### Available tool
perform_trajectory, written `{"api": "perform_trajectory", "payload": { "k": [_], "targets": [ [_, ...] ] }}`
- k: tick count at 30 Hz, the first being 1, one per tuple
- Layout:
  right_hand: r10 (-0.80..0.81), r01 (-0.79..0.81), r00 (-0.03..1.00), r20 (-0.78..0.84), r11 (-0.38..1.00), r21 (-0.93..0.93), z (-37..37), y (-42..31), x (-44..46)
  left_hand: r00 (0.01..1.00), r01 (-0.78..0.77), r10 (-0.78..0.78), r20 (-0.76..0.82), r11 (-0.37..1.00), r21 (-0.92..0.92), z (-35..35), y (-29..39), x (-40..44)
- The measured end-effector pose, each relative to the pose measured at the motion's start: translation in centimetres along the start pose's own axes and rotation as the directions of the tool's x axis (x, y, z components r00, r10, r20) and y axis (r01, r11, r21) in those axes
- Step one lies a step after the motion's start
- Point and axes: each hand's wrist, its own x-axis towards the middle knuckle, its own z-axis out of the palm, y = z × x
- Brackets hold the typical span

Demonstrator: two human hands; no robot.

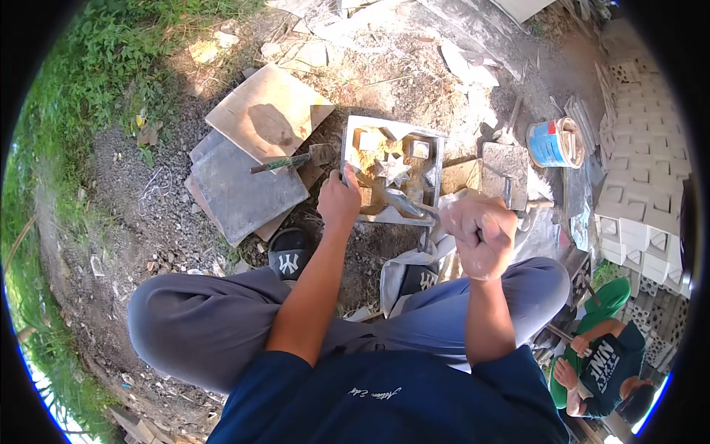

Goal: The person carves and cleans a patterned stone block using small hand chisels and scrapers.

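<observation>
A square mould [396,123] with a pale frame lies on the ground in front of me. Inside are a star-shaped piece [393,170], small square blocks and yellowish sandy material [367,157]. My left hand [340,200] is closed at the mould's left rim, thumb uppermost. Closed in a fist, my right hand [479,231] holds a trowel at the mould's lower right. Its metal blade [404,202] reaches over the mould's lower part; the handle is mostly hidden by my fingers.
Left of the mould lie stacked flat boards [251,185] and a green-handled tool [281,163]. A blue bucket [545,145] and a rough slab [505,166] stand at right. Pale blocks [640,163] are stacked beyond. Another person [610,362] sits at lower right.
</observation>
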Motion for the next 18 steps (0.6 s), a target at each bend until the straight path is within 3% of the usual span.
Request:
{"api": "perform_trajectory", "payload": {
  "k": [2, 3, 7, 11, 15, 18],
  "targets": [
    [0.002, -0.005, 0.998, 0.068, 0.998, 0.056, -1.0, -0.1, -0.8, 1.0, -0.016, 0.016, 0.021, 1.0, 0.008, 0.1, -0.6, -0.5],
    [0.035, -0.034, 0.998, 0.046, 0.999, -0.028, -1.2, 0.5, -0.7, 0.999, -0.019, 0.019, 0.03, 1.0, 0.01, 0.0, -0.8, -0.9],
    [-0.029, 0.029, 1.0, 0.013, 0.999, -0.021, -1.6, -0.3, -2.0, 0.999, 0.011, -0.011, 0.039, 1.0, -0.002, 0.1, -0.2, 0.0],
    [0.091, -0.095, 0.995, 0.049, 0.992, 0.081, -4.2, 1.8, -2.5, 0.998, 0.018, -0.018, 0.068, 1.0, -0.007, 0.1, -0.1, -0.4],
    [0.055, -0.06, 0.996, 0.069, 0.996, 0.064, -3.4, -0.7, -3.0, 0.997, 0.052, -0.051, 0.061, 0.998, -0.025, -0.4, 0.2, -0.4],
    [0.138, -0.141, 0.984, 0.111, 0.99, 0.02, -4.3, 1.4, -3.0, 0.997, 0.045, -0.043, 0.061, 0.999, -0.026, -0.6, 0.7, -0.7]
  ]
}}
